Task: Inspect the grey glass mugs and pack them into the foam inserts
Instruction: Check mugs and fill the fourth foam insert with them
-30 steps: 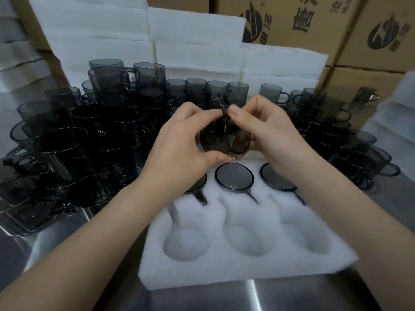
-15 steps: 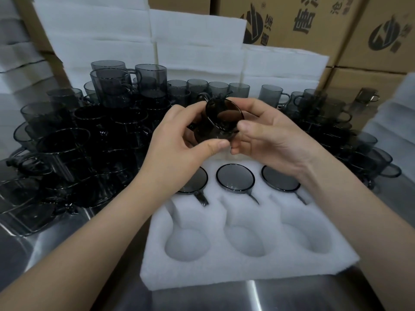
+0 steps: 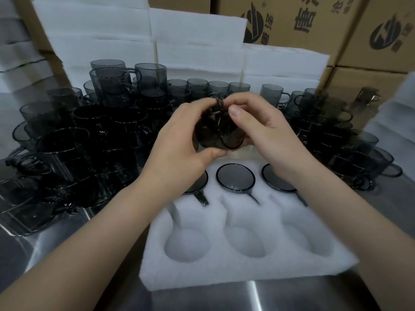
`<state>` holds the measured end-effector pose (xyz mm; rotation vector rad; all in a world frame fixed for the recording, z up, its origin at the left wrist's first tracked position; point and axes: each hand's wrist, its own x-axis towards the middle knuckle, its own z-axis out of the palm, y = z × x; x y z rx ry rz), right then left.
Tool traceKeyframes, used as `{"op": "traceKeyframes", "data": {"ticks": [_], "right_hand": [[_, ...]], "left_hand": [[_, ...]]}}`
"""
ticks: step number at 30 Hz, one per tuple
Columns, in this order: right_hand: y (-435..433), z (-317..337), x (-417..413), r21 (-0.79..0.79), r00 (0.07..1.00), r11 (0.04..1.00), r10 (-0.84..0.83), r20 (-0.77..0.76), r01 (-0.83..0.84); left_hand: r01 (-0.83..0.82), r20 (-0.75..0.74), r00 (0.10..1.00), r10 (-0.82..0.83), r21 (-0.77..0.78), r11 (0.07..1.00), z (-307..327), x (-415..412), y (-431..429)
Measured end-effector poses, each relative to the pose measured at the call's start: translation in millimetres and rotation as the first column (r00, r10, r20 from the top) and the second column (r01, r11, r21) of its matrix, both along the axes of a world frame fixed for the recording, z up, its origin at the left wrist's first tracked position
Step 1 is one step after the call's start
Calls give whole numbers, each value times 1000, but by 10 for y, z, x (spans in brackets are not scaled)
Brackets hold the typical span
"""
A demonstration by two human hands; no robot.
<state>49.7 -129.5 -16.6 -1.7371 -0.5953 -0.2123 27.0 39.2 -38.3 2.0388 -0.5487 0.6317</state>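
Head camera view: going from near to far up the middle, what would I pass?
The steel table → foam insert with empty pockets → packed mugs → held mug between left hand and right hand → loose mugs → foam sheets → cardboard boxes.

Mug [image 3: 219, 133] held over a foam insert [image 3: 247, 277]
It is gripped between the left hand [image 3: 179, 151] and the right hand [image 3: 267, 133]; three mugs [image 3: 235, 179] are seated in the far pockets.

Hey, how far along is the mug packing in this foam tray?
Done: three packed mugs fill the far row of the foam insert. In hand: the left hand and right hand hold a fourth mug above it for inspection. Left: the three near pockets are empty, and many loose mugs crowd the table on both sides.
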Motion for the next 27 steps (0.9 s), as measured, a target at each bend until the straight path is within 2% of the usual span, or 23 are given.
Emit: {"op": "traceKeyframes", "data": {"ticks": [1,3,6,10,13,16,20,27], "right_hand": [[-8,1,15,-1,1000,1000,-5,-1,5],[-36,5,37,47,994,998,43,-100,-39],[-97,23,57,253,913,950,260,-313,-183],[-135,34,100,420,843,859,440,-311,-293],[-125,9,105,377,857,860,451,-249,-343],[-106,-4,85,319,889,889,404,-214,-328],[-77,-10,59,256,908,909,379,-180,-329],[-41,-9,25,141,904,914,400,-152,-381]], "left_hand": [[1,-17,1000,-2,-37,999,-3,-2,1],[15,-35,999,-18,-78,997,-7,-6,1],[52,-30,998,-55,-78,996,6,-30,-7],[154,-99,981,-168,-138,978,38,-52,-9],[234,-216,932,-290,-251,939,37,-19,2],[278,-246,904,-351,-285,917,49,-9,4],[242,-213,923,-321,-328,913,47,1,23],[157,-183,960,-210,-270,950,67,-40,17]]}}
